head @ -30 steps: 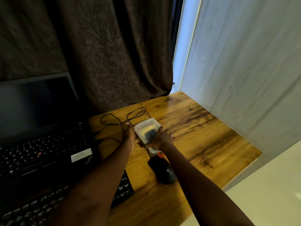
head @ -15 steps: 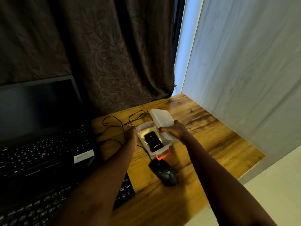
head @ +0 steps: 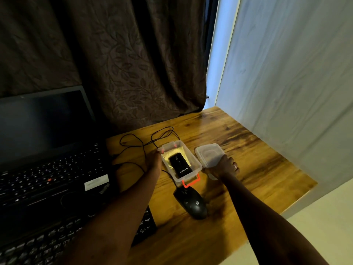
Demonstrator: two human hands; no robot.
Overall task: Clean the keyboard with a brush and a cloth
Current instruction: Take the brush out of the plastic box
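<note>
The unpacking step seemed in hand: the grip of the right hand (head: 225, 168) clasped the lid (head: 209, 154) on the bench (head: 248, 150) beside the open box (head: 197, 166), the grip of the left hand (head: 155, 163) unreadable at its wall, and next the yellow cloth (head: 184, 153) inside probably needed lifting toward the keyboard (head: 145, 224) nearby.

Right hand (head: 225, 169) grips lid (head: 209, 154) beside open box (head: 193, 160), left hand (head: 155, 162) touching it.

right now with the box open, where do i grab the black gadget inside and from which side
Pinch the black gadget across its two long edges, coming straight down from above. It lies flat on the yellow cloth, and the box walls stand close around it, so only the open top gives room. The right hand holds the lid beside it.
</note>
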